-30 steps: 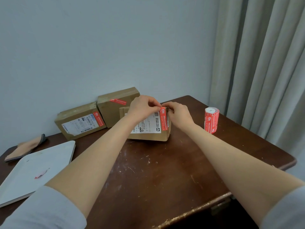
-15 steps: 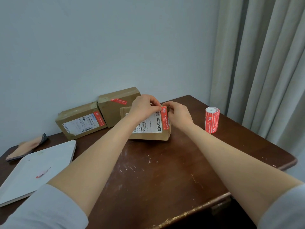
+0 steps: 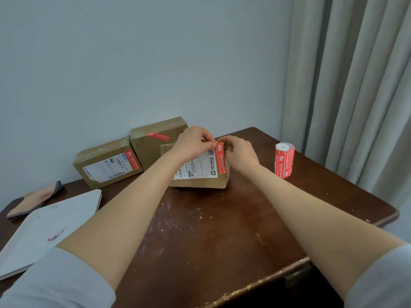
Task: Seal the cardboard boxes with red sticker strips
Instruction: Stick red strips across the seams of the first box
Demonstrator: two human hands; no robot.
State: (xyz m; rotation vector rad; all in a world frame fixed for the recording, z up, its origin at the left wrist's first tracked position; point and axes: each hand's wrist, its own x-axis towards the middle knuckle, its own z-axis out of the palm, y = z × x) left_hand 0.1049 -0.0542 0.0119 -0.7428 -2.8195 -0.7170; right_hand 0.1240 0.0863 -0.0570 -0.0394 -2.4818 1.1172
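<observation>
- The left hand (image 3: pixel 193 143) and right hand (image 3: pixel 240 152) are meeting at the top edge of the front box (image 3: pixel 200 183), fingers curled and pinching the upper end of a red sticker strip (image 3: pixel 220 160) that is running down the box's face beside its white label.
- Judging by this, the strip is being folded over the edge; the next move is calling for firm smoothing along the top.
- Two boxes (image 3: pixel 106 165) behind are already wearing red strips.
- The sticker roll (image 3: pixel 284 161) is standing upright on the counter (image 3: pixel 211 236), right of the hands; a white tray (image 3: pixel 66 210) is lying left. Nothing is blocking the work.
</observation>
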